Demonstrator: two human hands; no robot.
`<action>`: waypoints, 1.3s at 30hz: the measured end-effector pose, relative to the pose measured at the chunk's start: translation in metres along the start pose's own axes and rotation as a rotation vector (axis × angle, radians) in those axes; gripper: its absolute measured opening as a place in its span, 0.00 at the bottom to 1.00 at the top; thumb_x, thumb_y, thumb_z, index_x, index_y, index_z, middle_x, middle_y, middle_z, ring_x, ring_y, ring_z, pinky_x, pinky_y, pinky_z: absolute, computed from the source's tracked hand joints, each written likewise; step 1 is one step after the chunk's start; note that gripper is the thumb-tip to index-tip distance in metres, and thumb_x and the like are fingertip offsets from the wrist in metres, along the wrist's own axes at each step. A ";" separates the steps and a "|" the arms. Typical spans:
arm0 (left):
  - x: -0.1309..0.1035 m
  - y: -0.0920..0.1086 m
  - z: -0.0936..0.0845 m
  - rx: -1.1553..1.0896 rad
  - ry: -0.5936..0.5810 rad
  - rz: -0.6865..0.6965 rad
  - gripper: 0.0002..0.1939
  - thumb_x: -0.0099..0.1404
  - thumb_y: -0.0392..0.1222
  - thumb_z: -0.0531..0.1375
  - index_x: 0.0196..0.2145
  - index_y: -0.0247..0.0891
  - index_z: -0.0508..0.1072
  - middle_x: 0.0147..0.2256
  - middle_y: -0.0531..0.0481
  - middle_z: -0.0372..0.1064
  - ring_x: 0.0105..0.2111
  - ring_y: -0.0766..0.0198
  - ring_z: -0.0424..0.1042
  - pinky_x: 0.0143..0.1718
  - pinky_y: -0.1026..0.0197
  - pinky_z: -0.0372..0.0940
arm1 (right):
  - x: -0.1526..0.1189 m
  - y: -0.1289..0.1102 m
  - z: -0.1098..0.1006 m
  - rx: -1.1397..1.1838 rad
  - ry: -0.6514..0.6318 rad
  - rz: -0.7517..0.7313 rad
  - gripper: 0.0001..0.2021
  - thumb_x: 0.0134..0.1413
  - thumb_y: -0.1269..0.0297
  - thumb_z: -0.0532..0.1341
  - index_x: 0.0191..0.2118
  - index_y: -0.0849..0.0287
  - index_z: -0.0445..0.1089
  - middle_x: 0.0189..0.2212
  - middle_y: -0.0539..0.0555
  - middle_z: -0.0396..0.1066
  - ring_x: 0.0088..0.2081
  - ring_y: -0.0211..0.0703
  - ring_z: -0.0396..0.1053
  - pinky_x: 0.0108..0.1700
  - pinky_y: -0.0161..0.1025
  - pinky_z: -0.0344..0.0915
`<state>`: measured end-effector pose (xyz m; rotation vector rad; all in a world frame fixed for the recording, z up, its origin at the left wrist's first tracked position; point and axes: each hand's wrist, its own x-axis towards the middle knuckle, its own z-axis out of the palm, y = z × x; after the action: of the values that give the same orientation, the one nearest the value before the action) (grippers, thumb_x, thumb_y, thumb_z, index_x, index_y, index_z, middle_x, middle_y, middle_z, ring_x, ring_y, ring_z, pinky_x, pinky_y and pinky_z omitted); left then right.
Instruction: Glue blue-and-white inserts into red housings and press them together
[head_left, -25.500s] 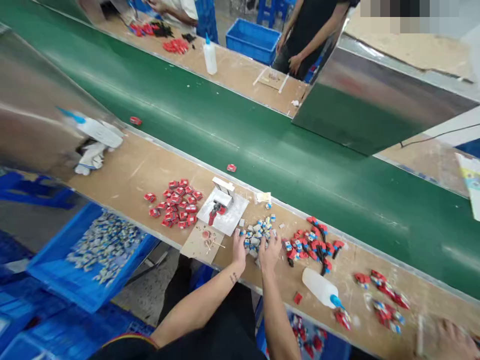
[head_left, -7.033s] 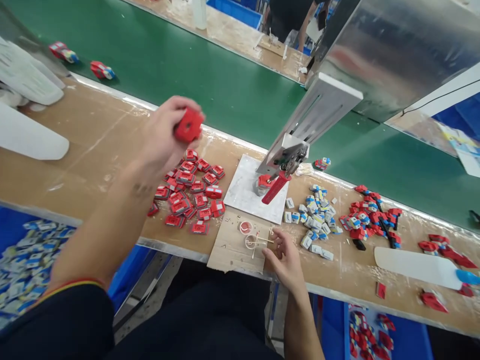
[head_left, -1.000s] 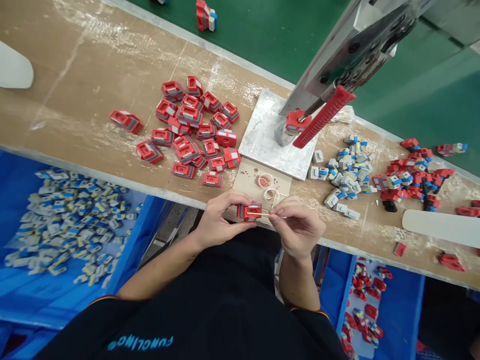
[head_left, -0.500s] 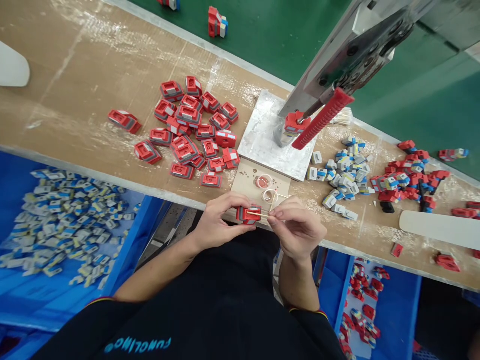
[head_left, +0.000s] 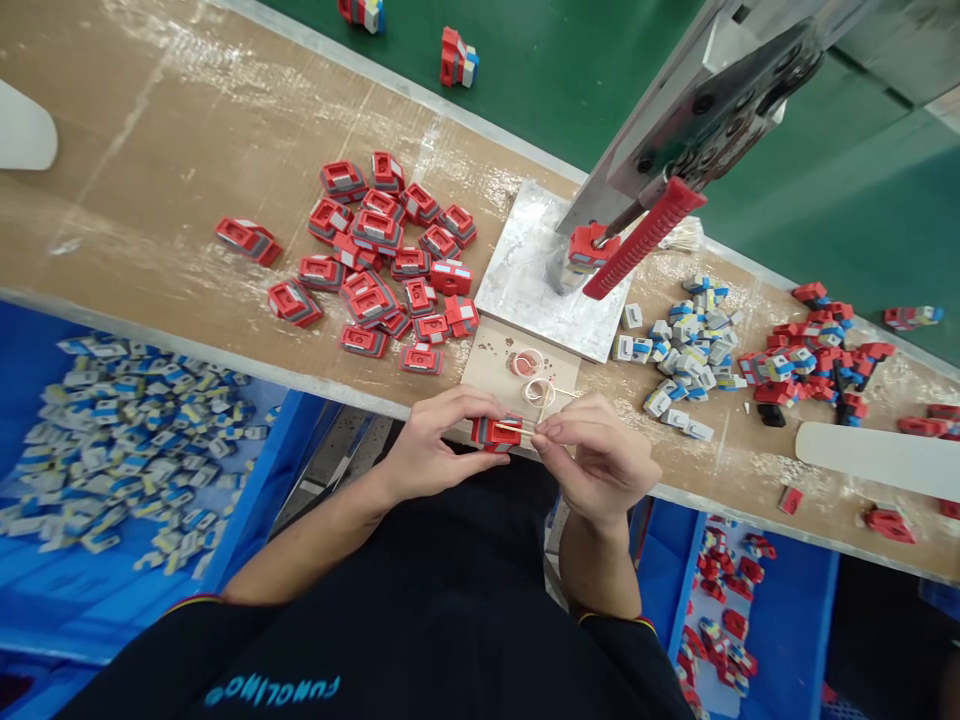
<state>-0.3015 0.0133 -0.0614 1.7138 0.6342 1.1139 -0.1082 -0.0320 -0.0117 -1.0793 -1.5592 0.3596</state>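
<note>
Blue bin (head_left: 67, 590): located below the surface (head_left: 142, 230), well to the left of the fingers of both hands; it contained loose grey-and-blue parts (head_left: 142, 450). Red blocks (head_left: 375, 230): grouped on the surface, beyond and to the left of the left fingers, most with a recess facing up.

Left hand (head_left: 442, 442): thumb and fingers pinched a red block with grey trim (head_left: 495, 432) by its left end, at the near edge of the surface. Cardboard sheet (head_left: 487, 365): lay just beyond the fingers of both hands and carried two small round cups (head_left: 527, 363). Metal plate (head_left: 525, 260): lay beyond the cardboard sheet; above it, the clamp's red handle (head_left: 645, 238) slanted over a red part (head_left: 592, 245).

Right hand (head_left: 600, 455): thumb and fingertips pinched a thin stick (head_left: 517, 428), which extended left over the held block's recess. Contact could not be determined.

Grey-and-blue pile (head_left: 694, 345): located beyond and to the right of the right fingers. Red-and-blue pile (head_left: 814, 350): lay farther right. White bottle (head_left: 877, 458): lay on its side, well right of the right fingers.
</note>
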 end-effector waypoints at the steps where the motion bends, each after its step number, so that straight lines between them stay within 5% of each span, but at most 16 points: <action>1: 0.000 0.000 0.000 0.006 -0.001 -0.002 0.19 0.60 0.41 0.78 0.48 0.39 0.82 0.42 0.43 0.85 0.43 0.56 0.85 0.48 0.58 0.79 | 0.001 -0.001 -0.001 0.014 -0.015 -0.005 0.07 0.63 0.74 0.70 0.41 0.53 0.77 0.29 0.49 0.82 0.27 0.42 0.78 0.30 0.41 0.74; 21: 0.002 0.007 -0.008 0.102 -0.051 0.002 0.18 0.61 0.36 0.77 0.48 0.38 0.82 0.43 0.43 0.84 0.44 0.56 0.85 0.48 0.58 0.79 | 0.009 -0.009 -0.014 -0.197 -0.096 -0.087 0.10 0.61 0.78 0.70 0.38 0.53 0.76 0.27 0.48 0.82 0.25 0.40 0.76 0.28 0.40 0.72; 28: -0.001 0.001 -0.010 0.020 0.004 -0.067 0.16 0.60 0.41 0.78 0.44 0.39 0.81 0.41 0.43 0.84 0.41 0.56 0.85 0.44 0.57 0.79 | -0.001 0.015 -0.039 -0.168 0.084 0.033 0.10 0.59 0.76 0.72 0.38 0.51 0.78 0.26 0.47 0.79 0.26 0.42 0.76 0.29 0.41 0.70; 35: -0.004 -0.002 -0.010 -0.014 0.012 -0.147 0.17 0.59 0.43 0.78 0.43 0.39 0.82 0.41 0.42 0.84 0.40 0.55 0.84 0.43 0.55 0.79 | -0.001 0.050 -0.029 -0.370 -0.269 0.002 0.08 0.63 0.74 0.70 0.37 0.52 0.78 0.31 0.49 0.83 0.30 0.42 0.77 0.34 0.40 0.73; 39: -0.002 -0.001 -0.012 0.017 0.009 -0.121 0.17 0.59 0.42 0.79 0.44 0.39 0.82 0.40 0.44 0.83 0.39 0.56 0.84 0.43 0.57 0.78 | 0.000 0.039 -0.028 -0.283 -0.160 0.059 0.08 0.62 0.74 0.71 0.37 0.52 0.78 0.30 0.49 0.83 0.29 0.43 0.77 0.33 0.41 0.73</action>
<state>-0.3131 0.0171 -0.0620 1.6623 0.7450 1.0344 -0.0662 -0.0200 -0.0316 -1.3442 -1.7600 0.2758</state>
